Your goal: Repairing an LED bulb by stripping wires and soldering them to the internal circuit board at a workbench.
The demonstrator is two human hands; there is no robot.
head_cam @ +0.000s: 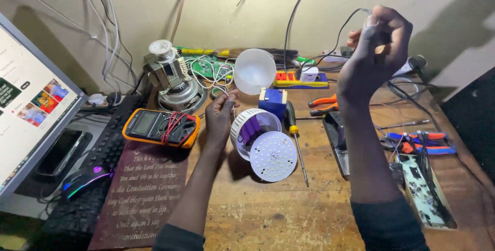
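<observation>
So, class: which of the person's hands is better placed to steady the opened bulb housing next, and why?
Left, probably. The left hand hangs right beside the opened bulb housing, pinching a thin wire. The right hand is raised well above the bench, gripping a black cable.

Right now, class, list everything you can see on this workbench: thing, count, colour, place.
multimeter: one, yellow, left of centre
bulb housing: one, white, centre, purple cells inside
LED disc: one, white, against housing
dome cover: one, frosted, rear centre
motor: one, grey, rear left
screwdriver: one, green-yellow handle, right of disc
pliers: one, orange handles, right
mouse: one, black, left
monitor: one, left edge
left hand: pinching thin wire
right hand: raised, pinching black wire
</observation>
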